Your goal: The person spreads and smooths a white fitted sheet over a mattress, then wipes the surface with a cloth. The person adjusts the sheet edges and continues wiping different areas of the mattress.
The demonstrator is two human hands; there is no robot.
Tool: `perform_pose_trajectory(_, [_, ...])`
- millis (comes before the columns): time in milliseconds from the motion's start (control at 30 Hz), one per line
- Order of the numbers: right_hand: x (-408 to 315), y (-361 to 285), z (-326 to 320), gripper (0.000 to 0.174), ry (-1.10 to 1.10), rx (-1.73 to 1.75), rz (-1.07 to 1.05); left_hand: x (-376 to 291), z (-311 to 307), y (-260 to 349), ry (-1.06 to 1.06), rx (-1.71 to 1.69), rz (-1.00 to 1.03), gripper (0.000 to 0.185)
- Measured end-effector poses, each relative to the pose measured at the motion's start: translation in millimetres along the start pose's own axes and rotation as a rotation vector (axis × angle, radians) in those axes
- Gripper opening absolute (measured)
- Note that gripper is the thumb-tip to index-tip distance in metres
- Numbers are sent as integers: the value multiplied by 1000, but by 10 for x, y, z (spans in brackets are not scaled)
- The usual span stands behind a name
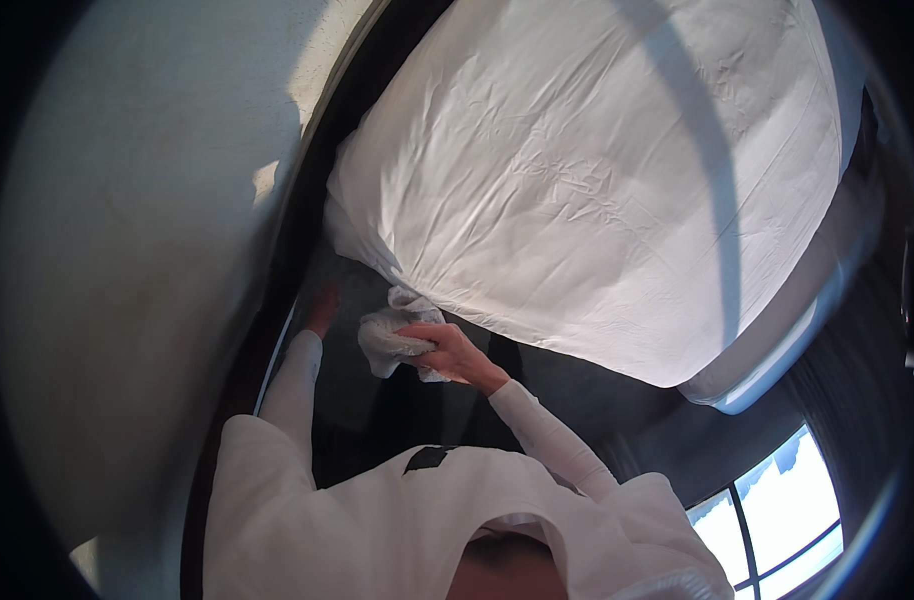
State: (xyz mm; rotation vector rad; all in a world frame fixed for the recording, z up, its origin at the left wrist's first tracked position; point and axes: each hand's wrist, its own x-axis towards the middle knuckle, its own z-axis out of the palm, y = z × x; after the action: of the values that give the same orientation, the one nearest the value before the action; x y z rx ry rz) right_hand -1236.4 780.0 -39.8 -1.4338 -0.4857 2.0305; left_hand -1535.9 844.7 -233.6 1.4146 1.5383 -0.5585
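My right hand (449, 354) is closed on a crumpled white cloth (386, 341), just below the near left corner of a bed. A white sheet (577, 187), wrinkled across its top, covers the mattress, and its edge hangs close above the cloth. My left hand (324, 309) is in shadow to the left of the cloth, near the dark edge along the wall. Its fingers are too dim to make out, and I cannot tell whether it holds anything.
A pale wall (142, 247) with patches of sunlight rises at the left. White bedding (772, 352) hangs at the bed's right side. A bright window (787, 510) with dark bars stands at the lower right, beside a dark curtain (862, 397).
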Motion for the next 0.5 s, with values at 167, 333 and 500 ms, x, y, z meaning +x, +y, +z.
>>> perform_pose_trajectory(167, [-556,-1068,-530,34,32,-300,-572,-376,-239,1013,759,-527,196,27])
perform_pose_trajectory(333, [-219,-1756,-528,33,638,-992,-940,-350,-403,2524,675,-205,979,38])
perform_pose_trajectory(500, [617,-1572,-1027,28,784,-1474,-466,200,-339,3256,808,709,912,50])
